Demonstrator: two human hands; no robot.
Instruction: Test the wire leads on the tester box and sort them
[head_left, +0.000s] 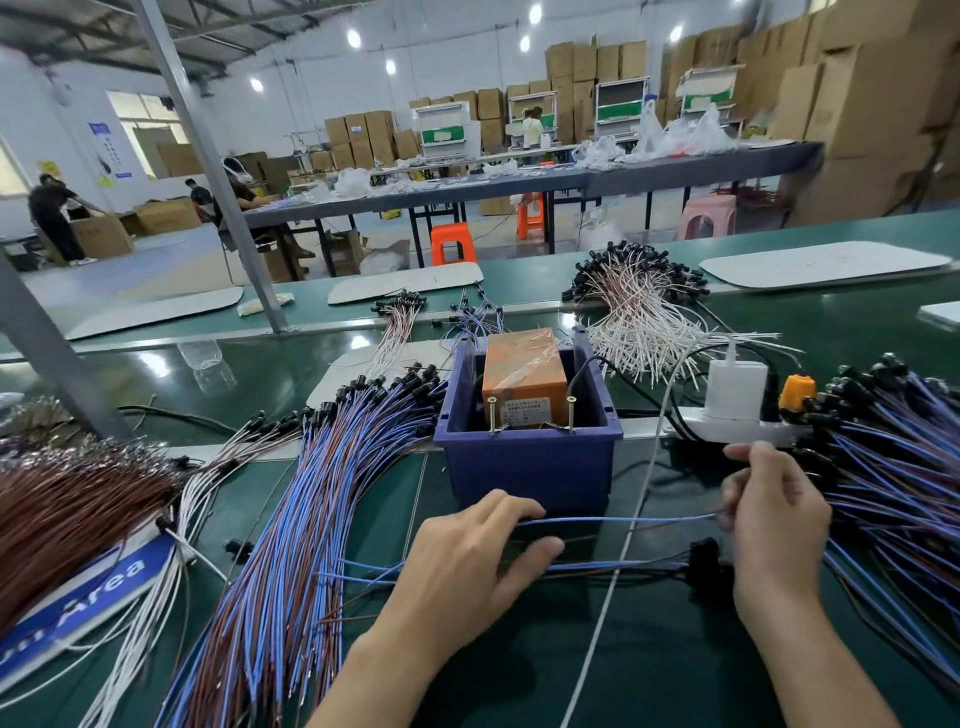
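On the green bench (649, 665) of a carton-stacked workshop, the orange tester box (524, 374) sits in a blue bin (530, 467), just beyond your hands. Your left grip (467, 561) rests relaxed fingers on a blue lead (623, 519). Your right grip (774, 519) pinches the lead's other end. A sorted bundle (291, 519) lies to your left.
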